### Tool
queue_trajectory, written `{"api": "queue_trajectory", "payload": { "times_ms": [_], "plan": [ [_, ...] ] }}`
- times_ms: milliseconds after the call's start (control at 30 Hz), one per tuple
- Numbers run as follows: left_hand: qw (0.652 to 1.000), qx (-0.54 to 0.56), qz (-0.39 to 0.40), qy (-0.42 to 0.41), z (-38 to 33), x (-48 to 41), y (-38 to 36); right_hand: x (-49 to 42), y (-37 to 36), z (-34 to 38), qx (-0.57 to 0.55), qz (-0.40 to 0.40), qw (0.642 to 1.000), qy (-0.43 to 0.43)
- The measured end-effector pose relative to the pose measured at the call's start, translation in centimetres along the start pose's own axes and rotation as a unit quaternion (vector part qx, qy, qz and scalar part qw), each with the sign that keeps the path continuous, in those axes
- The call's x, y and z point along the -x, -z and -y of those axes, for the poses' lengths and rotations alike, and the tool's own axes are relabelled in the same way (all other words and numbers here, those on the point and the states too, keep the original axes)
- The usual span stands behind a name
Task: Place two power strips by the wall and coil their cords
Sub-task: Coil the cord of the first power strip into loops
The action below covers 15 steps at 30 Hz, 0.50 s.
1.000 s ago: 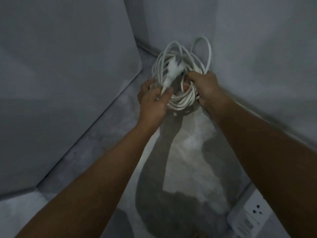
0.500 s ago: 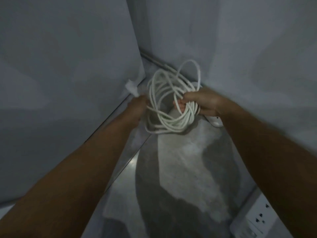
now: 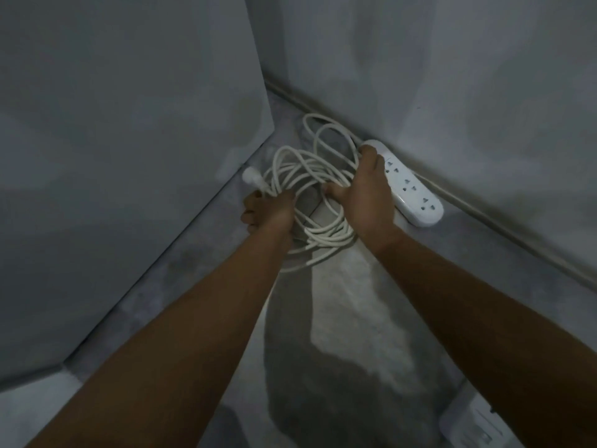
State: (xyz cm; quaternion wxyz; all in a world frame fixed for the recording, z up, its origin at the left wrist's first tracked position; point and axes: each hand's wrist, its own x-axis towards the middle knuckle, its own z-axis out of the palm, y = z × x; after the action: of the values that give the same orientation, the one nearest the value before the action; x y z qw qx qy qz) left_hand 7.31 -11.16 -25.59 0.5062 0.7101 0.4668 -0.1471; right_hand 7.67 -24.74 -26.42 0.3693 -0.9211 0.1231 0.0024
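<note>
At the room's corner, head view: the power strip (image 3: 412,187) lay flat at the foot of the wall (image 3: 468,92), two o'clock, sockets up. Its cord (image 3: 326,236) hung in loose loops at twelve o'clock. The left hand (image 3: 269,215) was clenched round strands near the plug (image 3: 249,176). The right hand (image 3: 365,192) grasped the loops beside the strip's end. A second strip (image 3: 468,425) sat at five o'clock, partly cropped. Judgement: even out the loops, tuck the plug in, and set the coil down without dragging the strip.

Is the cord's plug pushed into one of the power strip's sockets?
No, the plug sticks out free above the left hand, apart from the power strip.
</note>
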Motion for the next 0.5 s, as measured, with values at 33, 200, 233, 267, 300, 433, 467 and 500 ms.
{"api": "queue_trajectory", "payload": {
  "times_ms": [33, 200, 233, 267, 300, 433, 467, 500],
  "plan": [
    [0.999, 0.031, -0.012, 0.022, 0.0, 0.0, -0.3, 0.4, -0.2, -0.1, 0.024, -0.027, 0.999, 0.032],
    [0.991, 0.12, -0.032, 0.056, -0.6, -0.2, -0.9, 0.1, -0.2, -1.0, 0.222, 0.028, 0.969, 0.107],
    [0.988, 0.141, -0.027, 0.053, -0.7, -0.1, -1.3, -0.5, -0.1, -1.1, 0.256, 0.038, 0.959, 0.119],
    [0.985, 0.164, -0.019, 0.053, -0.7, 0.2, -1.7, -1.1, -0.1, -1.3, 0.276, 0.043, 0.952, 0.129],
    [0.983, 0.178, -0.013, 0.053, -0.7, 0.5, -2.1, -1.6, -0.1, -1.3, 0.282, 0.044, 0.949, 0.135],
    [0.983, 0.171, -0.052, 0.038, -0.3, 1.2, -3.1, -2.0, -0.4, -2.2, 0.282, 0.059, 0.945, 0.156],
    [0.983, 0.174, -0.044, 0.043, -0.1, 1.4, -3.4, -2.1, -0.2, -2.6, 0.286, 0.065, 0.941, 0.171],
    [0.982, 0.178, -0.037, 0.045, 0.1, 1.7, -3.7, -2.3, 0.1, -3.0, 0.288, 0.073, 0.936, 0.188]
  ]
}}
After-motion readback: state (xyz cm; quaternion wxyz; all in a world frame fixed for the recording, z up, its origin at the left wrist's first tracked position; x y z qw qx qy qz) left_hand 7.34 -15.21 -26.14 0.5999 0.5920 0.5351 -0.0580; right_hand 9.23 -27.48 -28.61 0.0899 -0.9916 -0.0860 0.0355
